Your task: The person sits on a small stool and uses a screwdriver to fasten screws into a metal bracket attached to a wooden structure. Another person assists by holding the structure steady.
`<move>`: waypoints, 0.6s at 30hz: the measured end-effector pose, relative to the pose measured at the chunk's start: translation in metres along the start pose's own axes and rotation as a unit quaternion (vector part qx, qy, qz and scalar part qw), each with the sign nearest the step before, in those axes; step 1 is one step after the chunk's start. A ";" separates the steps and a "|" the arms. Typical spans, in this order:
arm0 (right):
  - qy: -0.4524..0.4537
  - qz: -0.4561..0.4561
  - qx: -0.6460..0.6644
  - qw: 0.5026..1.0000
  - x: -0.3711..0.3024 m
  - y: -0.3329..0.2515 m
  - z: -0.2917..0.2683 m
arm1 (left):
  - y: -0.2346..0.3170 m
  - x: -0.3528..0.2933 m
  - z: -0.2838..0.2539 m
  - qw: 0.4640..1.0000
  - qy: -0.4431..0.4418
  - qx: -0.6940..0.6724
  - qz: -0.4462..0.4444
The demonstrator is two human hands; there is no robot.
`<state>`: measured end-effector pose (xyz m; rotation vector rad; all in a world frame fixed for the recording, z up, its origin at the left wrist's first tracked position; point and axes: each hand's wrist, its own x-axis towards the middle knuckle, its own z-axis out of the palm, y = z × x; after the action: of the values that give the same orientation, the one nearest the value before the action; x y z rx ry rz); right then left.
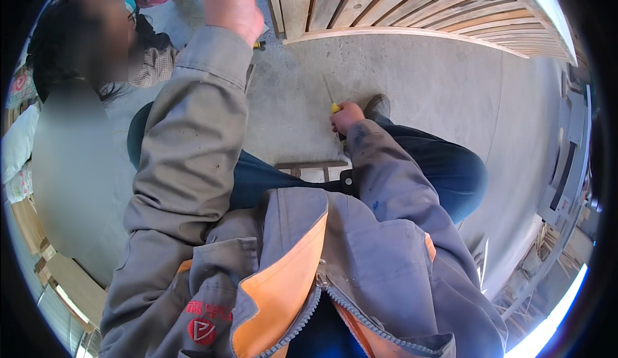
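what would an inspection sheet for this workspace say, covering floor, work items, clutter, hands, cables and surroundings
Surface: grey concrete floor, partly in shade
Work items: screwdriver with yellow on its handle, thin shaft pointing away from the wearer; slatted wooden panel at the top
Clutter: small yellow-and-black item by the left wrist, too small to identify; wood scraps at lower right
Left hand: raised beside the panel's corner; fingertips cut off, grip unclear
Right hand: closed around the screwdriver's handle
Cables: nothing seen
Surroundings: another person's checked sleeve at left; long grey metal frame at right
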<state>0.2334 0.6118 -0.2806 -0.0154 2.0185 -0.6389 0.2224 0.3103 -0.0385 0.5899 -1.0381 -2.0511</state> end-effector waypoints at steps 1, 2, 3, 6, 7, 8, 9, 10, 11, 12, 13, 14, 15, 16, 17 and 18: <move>0.001 -0.006 -0.006 1.000 0.005 0.001 0.009 | 0.001 0.003 -0.006 1.000 0.022 -0.013 -0.003; 0.002 -0.016 -0.013 1.000 0.011 -0.002 0.017 | 0.003 0.008 -0.012 0.999 0.043 -0.027 -0.004; 0.003 -0.025 -0.020 0.999 0.020 -0.007 0.020 | 0.005 0.012 -0.019 0.999 0.027 -0.036 -0.002; -0.023 -0.001 0.063 0.998 0.006 -0.044 0.016 | 0.009 0.010 -0.037 0.997 0.048 -0.059 -0.007; -0.014 -0.005 0.076 0.997 0.011 -0.046 0.016 | 0.007 0.004 -0.031 0.998 0.045 -0.047 -0.008; -0.007 -0.010 0.087 0.996 0.017 -0.046 0.017 | 0.000 0.009 -0.038 0.996 0.081 -0.008 -0.019; 0.001 -0.013 0.099 0.995 0.024 -0.046 0.018 | -0.017 0.016 -0.054 0.992 0.116 0.030 -0.032; 0.007 -0.023 0.090 0.996 0.028 -0.044 0.021 | -0.036 0.020 -0.074 0.985 0.153 0.069 -0.046; 0.017 -0.031 0.081 0.996 0.034 -0.041 0.026 | -0.063 0.020 -0.097 0.974 0.165 0.137 -0.077; 0.027 -0.039 0.074 0.996 0.038 -0.040 0.029 | -0.095 0.018 -0.125 0.957 0.175 0.205 -0.108; 0.042 -0.039 0.069 0.996 0.042 -0.038 0.028 | -0.130 0.018 -0.161 0.932 0.129 0.290 -0.175; 0.055 -0.034 0.065 0.996 0.043 -0.033 0.030 | -0.166 0.016 -0.191 0.891 0.078 0.374 -0.243; 0.064 -0.019 0.073 0.995 0.046 -0.027 0.029 | -0.196 0.006 -0.197 0.861 0.041 0.459 -0.216; 0.071 -0.006 0.079 0.994 0.048 -0.023 0.030 | -0.219 -0.004 -0.202 0.822 0.002 0.539 -0.183; 0.064 0.014 0.091 0.994 0.043 -0.025 0.028 | -0.236 -0.008 -0.213 0.800 -0.029 0.572 -0.178; 0.056 0.032 0.105 0.992 0.038 -0.029 0.026 | -0.249 -0.008 -0.225 0.776 -0.059 0.605 -0.170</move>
<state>0.2275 0.5653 -0.3080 0.2141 2.0413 -0.8227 0.2759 0.3063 -0.3700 1.3480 -2.4717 -1.4335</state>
